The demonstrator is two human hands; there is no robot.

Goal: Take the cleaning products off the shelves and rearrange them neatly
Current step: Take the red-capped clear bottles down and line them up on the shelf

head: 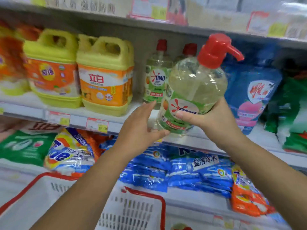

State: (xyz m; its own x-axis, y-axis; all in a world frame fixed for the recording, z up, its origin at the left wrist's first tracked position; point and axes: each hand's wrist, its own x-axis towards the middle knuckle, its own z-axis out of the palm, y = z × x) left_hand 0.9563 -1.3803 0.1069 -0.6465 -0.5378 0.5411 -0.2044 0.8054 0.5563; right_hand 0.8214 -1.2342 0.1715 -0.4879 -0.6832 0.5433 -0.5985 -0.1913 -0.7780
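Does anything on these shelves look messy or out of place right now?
Yes, on the lower shelf: a Tide detergent bag lies slanted and the blue detergent bags are heaped unevenly. The OMO pump bottle is off its row, tilted in the right hand, left hand at its base.

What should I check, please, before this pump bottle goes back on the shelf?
1. Right hand grips the pump bottle: ok.
2. Left hand open at its base: ok.
3. Bottle upright: not ok, it tilts.
4. Label faces outward: ok.
5. Red cap screwed tight: cannot tell.
6. Room on the shelf in front of the two bottles: cannot tell, the hands hide it.
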